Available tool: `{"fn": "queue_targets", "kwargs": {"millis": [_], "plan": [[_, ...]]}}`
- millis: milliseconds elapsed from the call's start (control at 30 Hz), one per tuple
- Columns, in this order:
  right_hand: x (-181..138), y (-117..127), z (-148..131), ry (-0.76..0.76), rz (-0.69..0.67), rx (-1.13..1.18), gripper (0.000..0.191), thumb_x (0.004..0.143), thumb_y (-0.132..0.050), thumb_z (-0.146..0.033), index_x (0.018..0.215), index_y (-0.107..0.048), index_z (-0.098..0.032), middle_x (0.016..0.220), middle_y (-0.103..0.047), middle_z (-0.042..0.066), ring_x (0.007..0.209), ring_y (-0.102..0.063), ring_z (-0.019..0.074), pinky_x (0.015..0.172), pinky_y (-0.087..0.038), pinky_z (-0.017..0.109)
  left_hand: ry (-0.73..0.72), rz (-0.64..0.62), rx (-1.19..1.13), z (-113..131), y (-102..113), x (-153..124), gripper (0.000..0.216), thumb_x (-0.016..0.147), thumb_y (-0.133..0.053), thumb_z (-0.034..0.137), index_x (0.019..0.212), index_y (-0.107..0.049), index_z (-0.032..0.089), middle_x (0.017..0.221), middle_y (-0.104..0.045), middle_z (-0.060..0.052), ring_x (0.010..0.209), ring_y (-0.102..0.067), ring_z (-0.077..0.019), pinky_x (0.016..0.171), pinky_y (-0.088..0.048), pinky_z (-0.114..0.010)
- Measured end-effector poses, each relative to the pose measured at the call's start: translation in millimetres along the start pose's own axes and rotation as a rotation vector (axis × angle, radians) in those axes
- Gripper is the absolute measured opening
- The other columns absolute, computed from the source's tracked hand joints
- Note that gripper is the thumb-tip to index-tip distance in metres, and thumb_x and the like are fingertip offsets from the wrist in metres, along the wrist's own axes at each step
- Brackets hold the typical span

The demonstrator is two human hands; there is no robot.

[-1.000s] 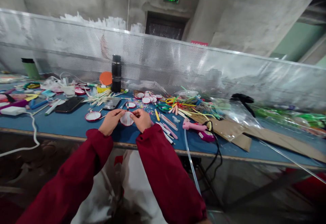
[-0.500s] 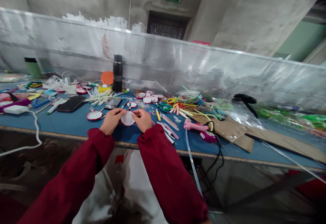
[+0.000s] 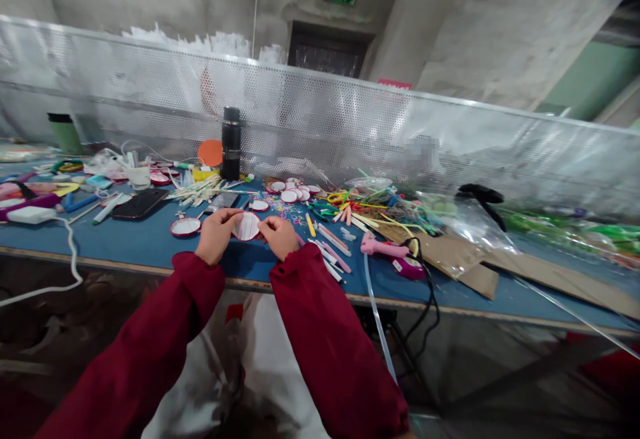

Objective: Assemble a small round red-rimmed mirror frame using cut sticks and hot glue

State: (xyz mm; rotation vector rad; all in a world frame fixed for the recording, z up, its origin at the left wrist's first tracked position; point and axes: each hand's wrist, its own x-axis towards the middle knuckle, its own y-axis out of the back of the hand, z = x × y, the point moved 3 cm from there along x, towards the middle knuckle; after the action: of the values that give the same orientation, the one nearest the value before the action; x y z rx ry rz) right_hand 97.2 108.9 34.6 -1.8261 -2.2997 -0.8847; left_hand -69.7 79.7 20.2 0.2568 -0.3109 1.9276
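Observation:
A round white disc [image 3: 245,226] with a red rim and faint stripes is held up above the front of the blue table. On its left edge, the fingers of my left hand [image 3: 216,238] are pinched. My right hand [image 3: 281,236] closes its thumb and fingers at the opposite edge. Just behind lies a smaller-looking white disc [image 3: 259,206] with a red rim. Another red-rimmed disc [image 3: 185,226] rests to the left of my left hand. Pens and sticks [image 3: 334,239] lie to the right of my right hand.
A pink glue gun [image 3: 385,247] with cables lies to the right, near cardboard [image 3: 450,252]. At the back are a pile of white discs [image 3: 290,196], a black bottle [image 3: 231,146] and coloured strands [image 3: 395,206]. A dark phone [image 3: 140,204] is on the left.
The held disc has shifted slightly left and up and turned more face-on. A dark strip seen at its top edge before no longer shows. My arms have barely moved.

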Motion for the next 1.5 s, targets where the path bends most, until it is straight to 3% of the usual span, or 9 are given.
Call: {"fn": "queue_targets", "kwargs": {"millis": [200,400,567,700,933,1500], "plan": [[1.4,1.5,5.1,0.003,0.063,-0.021,0.012,0.085,-0.057,-0.022,0.075,-0.062,-0.022,0.061,-0.067,-0.003,0.055,-0.068,0.0145,0.059,-0.051,0.024,0.001,-0.034,-0.105,10.0,-5.1,-7.8,0.053,0.062,-0.08,0.056,0.096,-0.073,0.015,0.085,-0.072,-0.006,0.073,-0.061,-0.0186,0.064,-0.052,-0.03],[5.1,1.0,10.5,0.015,0.087,0.027,0.007,0.087,-0.058,-0.027,0.084,-0.064,-0.023,0.069,-0.071,-0.002,0.063,-0.071,0.0158,0.064,-0.056,0.026,-0.008,-0.066,-0.103,5.1,-5.9,-5.0,0.051,0.064,-0.08,0.055,0.096,-0.073,0.015,0.087,-0.072,-0.005,0.077,-0.063,-0.0191,0.07,-0.053,-0.031],[7.2,0.2,14.4,0.041,0.104,0.059,0.005,0.085,-0.059,-0.023,0.087,-0.064,-0.023,0.074,-0.073,-0.001,0.073,-0.073,0.0166,0.07,-0.058,0.027,-0.072,-0.203,0.017,0.1,-9.0,-2.4,0.052,0.059,-0.085,0.042,0.101,-0.072,0.015,0.095,-0.074,-0.006,0.089,-0.066,-0.022,0.085,-0.051,-0.034],[5.9,2.1,11.1,0.091,0.12,0.08,0.007,0.081,-0.06,-0.018,0.084,-0.065,-0.023,0.082,-0.075,0.0,0.08,-0.073,0.0172,0.077,-0.058,0.029,-0.095,-0.227,0.046,-0.8,-8.6,-1.9,0.052,0.058,-0.085,0.034,0.105,-0.071,0.015,0.103,-0.075,-0.009,0.097,-0.067,-0.0245,0.091,-0.05,-0.038],[3.8,4.4,1.5,0.181,0.154,0.094,0.012,0.08,-0.059,-0.014,0.085,-0.066,-0.023,0.097,-0.075,0.001,0.093,-0.072,0.0168,0.088,-0.056,0.029,-0.148,-0.208,0.07,5.6,-8.6,-4.3,0.051,0.064,-0.081,0.031,0.112,-0.07,0.015,0.113,-0.073,-0.011,0.099,-0.067,-0.0243,0.091,-0.05,-0.037],[3.6,4.2,1.3,0.185,0.169,0.041,0.008,0.082,-0.061,-0.017,0.086,-0.065,-0.022,0.095,-0.075,0.003,0.089,-0.073,0.0169,0.085,-0.057,0.028,-0.151,-0.2,0.061,8.5,-9.0,-6.1,0.049,0.064,-0.08,0.032,0.109,-0.072,0.015,0.106,-0.074,-0.011,0.094,-0.067,-0.0237,0.087,-0.05,-0.036]]}}
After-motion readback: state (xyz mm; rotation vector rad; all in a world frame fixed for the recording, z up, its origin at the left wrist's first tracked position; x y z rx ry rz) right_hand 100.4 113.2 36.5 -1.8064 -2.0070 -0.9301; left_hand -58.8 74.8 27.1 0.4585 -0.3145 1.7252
